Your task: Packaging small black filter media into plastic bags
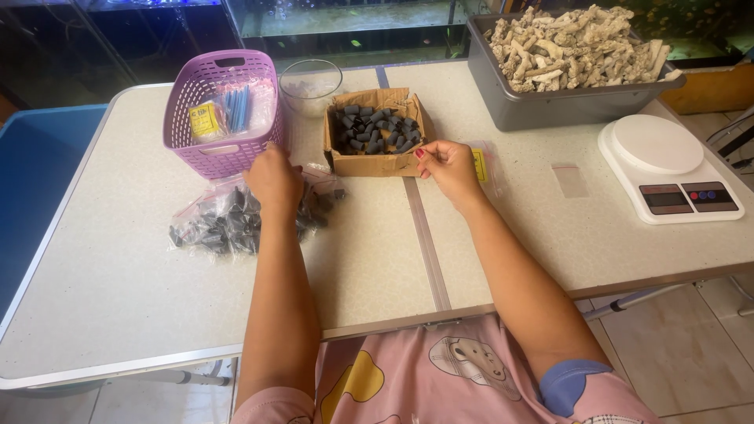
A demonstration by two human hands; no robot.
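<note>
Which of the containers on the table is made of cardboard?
The small brown box by the right hand, filled with dark cylinders. The purple basket, clear bowl and grey tub are not.

Even, bright daylight falls on the pale surface (118, 275), with soft faint shadows, no glare, sharp focus and slight edge distortion.

White folding table (118, 283); tiled floor (691, 345); aquarium tanks (345, 20) behind

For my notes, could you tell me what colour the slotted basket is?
The basket is light purple, seen in the head view.
</note>
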